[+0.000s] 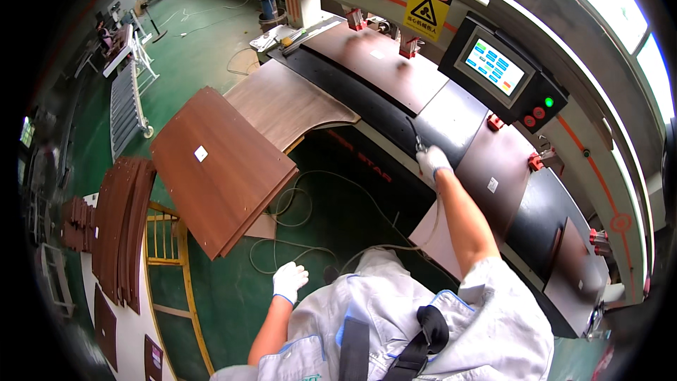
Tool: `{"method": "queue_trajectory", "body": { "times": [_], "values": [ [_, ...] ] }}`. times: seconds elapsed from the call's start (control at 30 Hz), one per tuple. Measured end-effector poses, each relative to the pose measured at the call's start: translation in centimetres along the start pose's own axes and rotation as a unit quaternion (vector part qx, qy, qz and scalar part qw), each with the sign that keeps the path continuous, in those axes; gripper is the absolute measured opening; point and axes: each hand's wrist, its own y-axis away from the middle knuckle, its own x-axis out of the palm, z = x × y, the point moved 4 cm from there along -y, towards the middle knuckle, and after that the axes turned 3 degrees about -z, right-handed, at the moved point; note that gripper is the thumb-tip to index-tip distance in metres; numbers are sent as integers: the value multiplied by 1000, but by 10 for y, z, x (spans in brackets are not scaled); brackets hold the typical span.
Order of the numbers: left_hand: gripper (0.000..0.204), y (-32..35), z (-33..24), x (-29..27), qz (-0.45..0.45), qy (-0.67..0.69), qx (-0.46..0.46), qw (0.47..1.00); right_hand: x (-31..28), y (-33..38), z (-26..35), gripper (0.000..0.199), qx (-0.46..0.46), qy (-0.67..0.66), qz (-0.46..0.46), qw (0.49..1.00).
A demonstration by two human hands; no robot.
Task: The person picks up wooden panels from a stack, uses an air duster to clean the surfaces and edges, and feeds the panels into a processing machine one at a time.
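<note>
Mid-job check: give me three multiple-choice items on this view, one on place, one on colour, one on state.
1. Where is the right hand?
A. at the machine bed's front edge
B. on the yellow cart
C. on the touchscreen

2. What colour are the gloves?
A. black
B. white
C. orange

3. What is the left hand doing?
A. gripping a panel
B. pressing a button
C. hanging free, holding nothing

Answers:
1 A: it holds a thin nozzle tool with a hose at the machine bed.
2 B: both gloves are white.
3 C: its fingers are spread above the green floor.
</note>
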Motion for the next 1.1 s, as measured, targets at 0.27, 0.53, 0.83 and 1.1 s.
{"method": "queue_trajectory", "body": {
  "times": [0.27, 0.53, 0.83, 1.1],
  "values": [
    [34, -63, -35, 63, 76, 6, -59, 995, -2, -123, 33, 34, -49, 335, 73, 938],
    [37, -86, -109, 234, 133, -211, -29, 968, -19, -150, 19, 24, -131, 490, 274, 817],
    [43, -133, -109, 380, 262, -280, -65, 921, -15, -26, 65, 29, 45, 231, 272, 933],
    [65, -168, -51, 379, 238, -123, -240, 933, -44, 40, 98, 29, 171, -23, 151, 973]
  ]
}}
